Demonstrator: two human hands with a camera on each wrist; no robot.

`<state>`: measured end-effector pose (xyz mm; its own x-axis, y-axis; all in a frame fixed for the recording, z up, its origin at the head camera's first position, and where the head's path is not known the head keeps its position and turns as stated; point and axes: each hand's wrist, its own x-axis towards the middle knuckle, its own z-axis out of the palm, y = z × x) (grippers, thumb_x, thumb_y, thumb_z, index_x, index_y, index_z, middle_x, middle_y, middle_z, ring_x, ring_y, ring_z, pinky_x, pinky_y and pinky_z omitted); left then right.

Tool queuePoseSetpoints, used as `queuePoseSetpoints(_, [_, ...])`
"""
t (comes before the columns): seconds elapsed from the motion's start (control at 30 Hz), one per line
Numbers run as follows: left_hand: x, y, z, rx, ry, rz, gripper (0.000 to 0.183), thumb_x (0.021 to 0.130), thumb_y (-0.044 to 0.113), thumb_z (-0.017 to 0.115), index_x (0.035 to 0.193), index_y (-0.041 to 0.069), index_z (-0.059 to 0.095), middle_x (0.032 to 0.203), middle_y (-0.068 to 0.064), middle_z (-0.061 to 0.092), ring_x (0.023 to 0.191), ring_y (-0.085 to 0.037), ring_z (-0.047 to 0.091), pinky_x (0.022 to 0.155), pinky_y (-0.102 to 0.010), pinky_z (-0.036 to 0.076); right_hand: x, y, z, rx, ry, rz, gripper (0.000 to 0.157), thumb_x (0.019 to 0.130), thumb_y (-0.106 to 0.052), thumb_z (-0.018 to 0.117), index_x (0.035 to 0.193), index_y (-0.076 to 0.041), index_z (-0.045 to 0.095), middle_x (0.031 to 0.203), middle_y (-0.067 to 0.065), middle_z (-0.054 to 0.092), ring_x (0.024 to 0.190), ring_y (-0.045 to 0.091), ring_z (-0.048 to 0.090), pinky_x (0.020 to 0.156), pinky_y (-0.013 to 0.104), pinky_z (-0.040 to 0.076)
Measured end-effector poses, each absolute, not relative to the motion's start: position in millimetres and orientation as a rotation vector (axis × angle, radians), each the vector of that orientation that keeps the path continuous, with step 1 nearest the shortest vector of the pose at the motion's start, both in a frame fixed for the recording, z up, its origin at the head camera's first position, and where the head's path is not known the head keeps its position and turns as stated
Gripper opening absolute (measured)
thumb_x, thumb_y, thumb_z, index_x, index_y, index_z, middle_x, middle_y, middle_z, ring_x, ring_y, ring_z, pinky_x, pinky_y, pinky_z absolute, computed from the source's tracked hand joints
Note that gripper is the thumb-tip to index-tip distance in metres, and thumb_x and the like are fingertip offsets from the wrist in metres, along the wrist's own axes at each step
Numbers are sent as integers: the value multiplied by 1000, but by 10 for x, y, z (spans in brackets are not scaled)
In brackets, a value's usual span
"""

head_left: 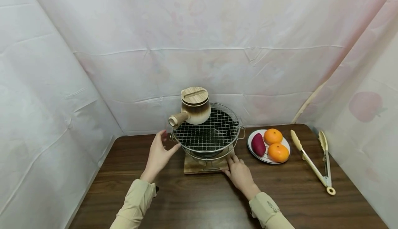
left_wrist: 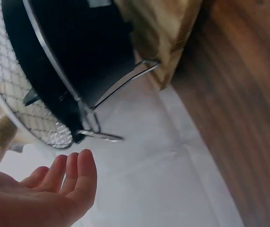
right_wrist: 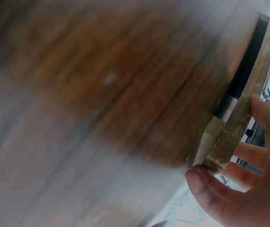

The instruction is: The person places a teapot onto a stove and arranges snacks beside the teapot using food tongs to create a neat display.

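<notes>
Leftmost over the table (head_left: pixel 211 201), the left hand (head_left: pixel 158 156) is held up with thumb and fingers well apart, gripping nothing; its fingertips are just beside the stove's wire handle (left_wrist: pixel 101 135), and whether the thumb meets the rim I cannot tell. The pot (head_left: pixel 196 113), lid on, sits at the back left of the round mesh (head_left: pixel 205 137), its handle jutting left past the rim. The mesh tops the black stove (left_wrist: pixel 97 47), which stands on a wooden board (head_left: pixel 192 167) near the middle of the table's back edge. The right hand (head_left: pixel 240 173) has thumb and fingers closed on the board at its front right corner. Next, near the back edge, a plate (head_left: pixel 265 158) carries a sweet potato (head_left: pixel 258 144) and two oranges (head_left: pixel 278 152). Along the table's right edge lie the tongs (head_left: pixel 314 169), spread, tips toward the back right corner.

Setting out looks mostly done, I judge: board, stove, mesh and pot are stacked. Left over, seemingly, are the board's final placing and the food, none of it on the mesh yet, with the tongs unused
</notes>
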<state>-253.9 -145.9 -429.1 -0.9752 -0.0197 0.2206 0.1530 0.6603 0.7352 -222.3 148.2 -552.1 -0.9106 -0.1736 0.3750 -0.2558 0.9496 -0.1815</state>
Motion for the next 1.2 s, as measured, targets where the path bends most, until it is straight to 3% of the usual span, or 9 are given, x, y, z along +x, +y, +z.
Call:
queuePoseSetpoints(0.33, [-2408, -1418, -4723, -143, -2826, -1202, 94, 80, 35, 77, 149, -1, 23, 144, -25, 40, 134, -41, 41, 106, -55, 40, -2223, 1490, -5528, 308, -2746, 336, 56, 80, -39, 76, 119, -1, 63, 118, 18, 61, 86, 37, 62, 71, 46, 57])
queuePoseSetpoints(1.2, [-2485, -1125, -5277, -296, -2935, -1039, 84, 76, 31, 80, 140, -6, 41, 134, -29, 45, 118, -44, 54, 97, -54, 48, -2221, 1474, -5510, 298, -2761, 355, 56, 81, -38, 75, 120, 0, 63, 120, 18, 61, 87, 37, 62, 74, 47, 57])
